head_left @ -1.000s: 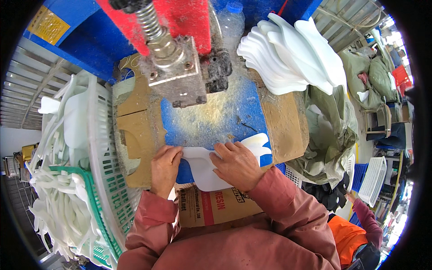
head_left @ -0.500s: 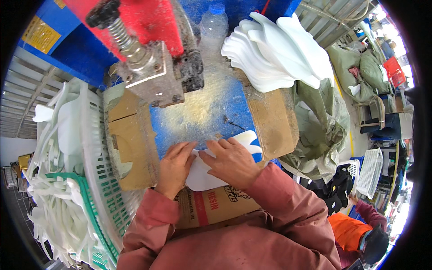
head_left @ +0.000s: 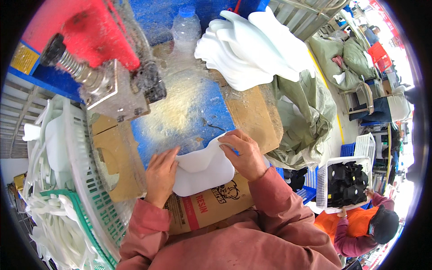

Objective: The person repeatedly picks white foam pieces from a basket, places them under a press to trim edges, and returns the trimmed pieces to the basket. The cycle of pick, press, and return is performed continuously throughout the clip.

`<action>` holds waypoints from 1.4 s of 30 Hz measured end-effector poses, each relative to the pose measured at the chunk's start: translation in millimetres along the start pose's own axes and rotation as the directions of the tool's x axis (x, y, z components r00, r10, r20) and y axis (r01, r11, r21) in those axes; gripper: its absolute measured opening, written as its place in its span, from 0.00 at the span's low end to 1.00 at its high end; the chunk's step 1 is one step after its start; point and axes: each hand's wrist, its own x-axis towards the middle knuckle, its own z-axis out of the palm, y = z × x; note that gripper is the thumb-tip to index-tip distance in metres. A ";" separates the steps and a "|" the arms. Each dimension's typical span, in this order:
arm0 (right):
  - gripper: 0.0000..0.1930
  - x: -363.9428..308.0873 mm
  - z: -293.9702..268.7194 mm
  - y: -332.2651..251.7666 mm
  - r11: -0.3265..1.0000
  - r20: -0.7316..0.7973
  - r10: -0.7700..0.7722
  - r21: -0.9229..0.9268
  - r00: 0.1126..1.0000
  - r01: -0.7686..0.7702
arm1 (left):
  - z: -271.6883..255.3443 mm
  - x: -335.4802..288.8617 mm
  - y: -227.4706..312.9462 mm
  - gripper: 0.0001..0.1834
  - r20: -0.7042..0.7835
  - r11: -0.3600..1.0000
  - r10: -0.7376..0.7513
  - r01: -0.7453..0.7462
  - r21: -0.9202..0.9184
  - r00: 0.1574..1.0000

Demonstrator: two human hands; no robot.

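A smooth white curved sheet piece point(head_left: 204, 173), thin and bent along its far edge, lies between my hands at the near side of the blue work surface point(head_left: 211, 96). My right hand point(head_left: 245, 155) pinches its far right end, fingers over the edge and thumb below. At its left end, my left hand point(head_left: 162, 177) has the edge between its rather straight fingers and thumb. Beyond my left hand stands a red machine point(head_left: 85, 36) with a metal block and a spring-loaded black knob. Pale yellowish powder point(head_left: 173, 108) covers the surface beneath it.
Stacked white curved pieces point(head_left: 252, 49) lie at the far right beside a clear bottle point(head_left: 186, 29). White baskets point(head_left: 87, 166) of similar pieces stand left. Brown cardboard point(head_left: 254, 112) flanks the surface, a green sack point(head_left: 310, 117) beyond. A co-worker point(head_left: 355, 225) holds a basket of black items point(head_left: 346, 182).
My hands have moved apart, and the white piece's right end is now gripped and bent up. The view has shifted rightward. The co-worker now has a white basket of black items in hand.
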 end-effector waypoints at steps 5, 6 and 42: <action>0.07 5.0 9.6 9.5 0.993 -0.019 -0.059 -0.100 0.998 0.057 | -1.3 1.2 0.6 0.24 0.061 0.997 -0.069 0.072 -0.032 0.996; 0.07 5.6 11.7 11.5 0.991 -0.025 -0.078 -0.113 0.997 0.074 | -1.3 1.3 0.5 0.24 0.072 0.996 -0.082 0.085 -0.035 0.994; 0.06 -21.1 2.3 13.2 0.980 -0.192 0.174 0.128 0.966 -0.151 | 49.9 19.6 58.1 0.18 0.076 1.000 0.009 -0.009 -0.001 0.997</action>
